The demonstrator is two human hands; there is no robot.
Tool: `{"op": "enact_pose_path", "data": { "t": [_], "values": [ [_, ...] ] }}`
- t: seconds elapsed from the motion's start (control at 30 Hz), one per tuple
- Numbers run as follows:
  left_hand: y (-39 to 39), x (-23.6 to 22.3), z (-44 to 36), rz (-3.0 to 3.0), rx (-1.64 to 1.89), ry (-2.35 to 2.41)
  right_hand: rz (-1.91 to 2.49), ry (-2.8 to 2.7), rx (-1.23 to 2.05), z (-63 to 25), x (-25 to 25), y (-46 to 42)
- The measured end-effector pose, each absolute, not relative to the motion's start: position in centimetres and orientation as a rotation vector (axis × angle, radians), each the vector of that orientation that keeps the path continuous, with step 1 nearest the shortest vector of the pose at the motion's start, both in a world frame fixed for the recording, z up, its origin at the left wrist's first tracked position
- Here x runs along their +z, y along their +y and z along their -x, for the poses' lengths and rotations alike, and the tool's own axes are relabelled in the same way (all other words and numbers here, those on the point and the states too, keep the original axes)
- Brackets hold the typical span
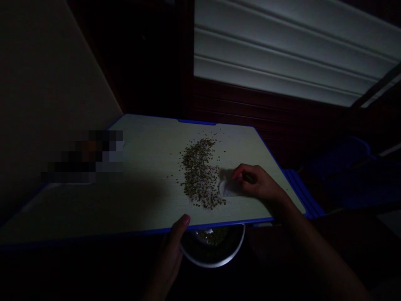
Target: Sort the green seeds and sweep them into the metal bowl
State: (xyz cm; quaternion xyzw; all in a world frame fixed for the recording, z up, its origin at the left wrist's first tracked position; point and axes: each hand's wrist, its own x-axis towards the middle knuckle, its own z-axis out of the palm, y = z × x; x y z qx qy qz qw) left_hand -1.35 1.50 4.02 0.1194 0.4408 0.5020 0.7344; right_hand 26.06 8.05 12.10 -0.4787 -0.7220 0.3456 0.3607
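Observation:
A heap of small greenish-brown seeds (201, 175) lies spread on a pale tabletop (131, 196) with a blue edge. My right hand (258, 182) rests on the table just right of the heap, fingers curled on a small white card (228, 188) whose edge touches the seeds. My left hand (171, 255) is below the table's near edge, gripping the rim of a round metal bowl (216, 251) held under that edge, thumb up against the blue edge. Some seeds lie in the bowl.
The room is dim. A pixelated dark object (89, 161) sits on the table's left side. A beige wall (40, 92) stands to the left, a bright shuttered window (282, 54) behind, and blue furniture (341, 167) to the right.

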Motion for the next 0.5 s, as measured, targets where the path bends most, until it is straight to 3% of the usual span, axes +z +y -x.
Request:
{"op": "enact_pose_path", "data": {
  "t": [0.5],
  "values": [
    [1.62, 3.86, 1.40, -0.243, 1.092, 0.974, 1.169, -1.935, 0.952, -26.38, 12.36, 7.67]
  ]
}}
